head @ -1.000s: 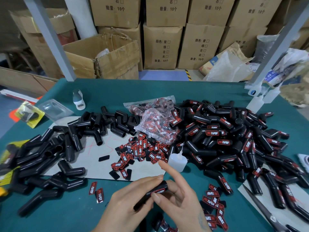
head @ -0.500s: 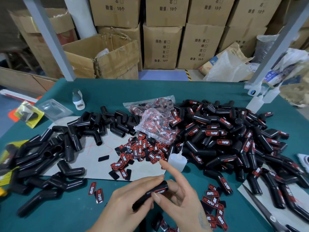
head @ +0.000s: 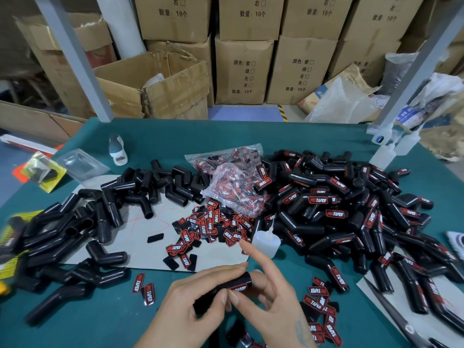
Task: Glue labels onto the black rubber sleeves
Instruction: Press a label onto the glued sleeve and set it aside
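Note:
Both hands hold one black rubber sleeve (head: 234, 285) low in the middle, a red and black label on its side. My left hand (head: 190, 305) grips the sleeve from the left, fingers over its top. My right hand (head: 271, 302) pinches the label end with thumb and middle fingers, its index finger raised. A small clear glue bottle (head: 265, 243) stands just beyond the hands. Loose labels (head: 213, 229) lie in a heap in the middle. Unlabelled sleeves (head: 82, 229) are piled at the left, labelled sleeves (head: 351, 214) at the right.
A plastic bag of labels (head: 236, 184) lies at the centre back. Grey card sheets (head: 150, 237) lie under the piles on the green table (head: 200, 136). Scissors (head: 401, 322) lie at the lower right. More labels (head: 319, 302) lie beside my right hand. Cardboard boxes (head: 243, 71) stand behind.
The hands have shifted the sleeve only slightly; my right thumb keeps pressing on the label. Nothing else moved.

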{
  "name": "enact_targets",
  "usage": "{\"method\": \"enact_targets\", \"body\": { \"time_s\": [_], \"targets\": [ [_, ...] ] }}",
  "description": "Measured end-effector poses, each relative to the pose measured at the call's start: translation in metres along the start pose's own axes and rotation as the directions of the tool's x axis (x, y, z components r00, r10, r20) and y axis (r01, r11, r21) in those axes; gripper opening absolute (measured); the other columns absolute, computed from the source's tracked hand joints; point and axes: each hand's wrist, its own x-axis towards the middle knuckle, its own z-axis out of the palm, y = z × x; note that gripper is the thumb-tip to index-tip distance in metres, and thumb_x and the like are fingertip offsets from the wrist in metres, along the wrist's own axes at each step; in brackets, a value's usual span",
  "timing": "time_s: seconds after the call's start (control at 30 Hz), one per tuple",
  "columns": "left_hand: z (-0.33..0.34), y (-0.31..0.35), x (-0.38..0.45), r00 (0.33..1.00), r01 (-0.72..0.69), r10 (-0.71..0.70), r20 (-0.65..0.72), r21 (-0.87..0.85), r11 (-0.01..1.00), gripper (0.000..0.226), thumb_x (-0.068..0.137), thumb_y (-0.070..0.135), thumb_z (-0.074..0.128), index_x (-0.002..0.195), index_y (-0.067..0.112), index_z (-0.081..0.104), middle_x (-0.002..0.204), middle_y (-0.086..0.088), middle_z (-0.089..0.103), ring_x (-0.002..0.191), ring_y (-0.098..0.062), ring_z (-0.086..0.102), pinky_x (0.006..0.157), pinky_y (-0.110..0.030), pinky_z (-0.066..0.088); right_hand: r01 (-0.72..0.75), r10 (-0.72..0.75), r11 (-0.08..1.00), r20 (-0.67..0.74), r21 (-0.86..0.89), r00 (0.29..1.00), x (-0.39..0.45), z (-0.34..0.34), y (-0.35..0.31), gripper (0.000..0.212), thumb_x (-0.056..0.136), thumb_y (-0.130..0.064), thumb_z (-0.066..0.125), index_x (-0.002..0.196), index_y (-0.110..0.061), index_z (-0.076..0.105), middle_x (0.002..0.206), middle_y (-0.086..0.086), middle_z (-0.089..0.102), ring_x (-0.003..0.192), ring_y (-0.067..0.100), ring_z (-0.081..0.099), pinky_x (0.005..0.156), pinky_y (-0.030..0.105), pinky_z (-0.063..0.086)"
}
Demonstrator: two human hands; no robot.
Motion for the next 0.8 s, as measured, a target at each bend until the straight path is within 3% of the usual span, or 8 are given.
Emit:
{"method": "enact_targets", "body": {
  "time_s": [0.17,0.33,0.6,0.7,0.8],
  "targets": [
    [0.0000,0.0011,0.0005,0.999,0.053,-0.053,0.007,-0.019,0.998,0.052,0.085,-0.002,0.058,0.122,0.028,0.076,0.120,0.015,0.075,0.083,-0.010,0.075,0.084,-0.018,0.056,0.023,-0.023,1.000,-0.012,0.015,1.000,-0.0007,0.0025,0.0011,0.073,0.086,-0.005,0.076,0.144,-0.039,0.051,0.091,0.007,0.079,0.093,0.015,0.075,0.090,0.016,0.050],
    [-0.0006,0.0036,0.0012,0.997,0.075,-0.074,0.017,-0.019,0.997,0.061,0.085,0.000,0.057,0.125,0.043,0.071,0.120,0.015,0.075,0.080,-0.012,0.074,0.083,-0.018,0.056,0.039,-0.038,0.999,-0.015,0.017,0.999,-0.0005,0.0020,0.0008,0.074,0.085,-0.013,0.076,0.135,-0.061,0.052,0.094,0.005,0.080,0.099,0.017,0.074,0.095,0.017,0.049],
    [-0.0011,0.0087,0.0016,0.992,0.125,-0.124,0.030,-0.034,0.992,0.061,0.084,0.002,0.056,0.123,0.046,0.071,0.117,0.012,0.076,0.077,-0.014,0.073,0.082,-0.022,0.056,0.033,-0.033,0.999,0.005,0.007,0.999,0.0000,0.0012,0.0006,0.075,0.086,-0.012,0.073,0.134,-0.065,0.050,0.096,0.004,0.080,0.102,0.014,0.072,0.098,0.018,0.047],
    [-0.0006,0.0100,0.0024,0.990,0.140,-0.139,0.015,-0.046,0.989,0.059,0.083,0.001,0.055,0.120,0.044,0.073,0.108,0.009,0.078,0.073,-0.013,0.070,0.080,-0.020,0.056,0.032,-0.032,0.999,0.016,-0.012,0.999,0.0005,0.0000,0.0010,0.073,0.086,-0.014,0.072,0.135,-0.064,0.049,0.098,0.002,0.080,0.102,0.014,0.072,0.103,0.026,0.048],
    [-0.0013,0.0080,0.0017,0.986,0.165,-0.164,0.026,-0.068,0.984,0.062,0.088,-0.014,0.058,0.117,0.036,0.079,0.096,0.005,0.078,0.070,-0.013,0.068,0.078,-0.022,0.055,0.030,-0.029,0.999,0.029,-0.033,0.999,0.0005,-0.0021,0.0025,0.073,0.091,-0.012,0.071,0.136,-0.064,0.049,0.098,0.001,0.079,0.102,0.014,0.070,0.105,0.029,0.048]
  ]
}}
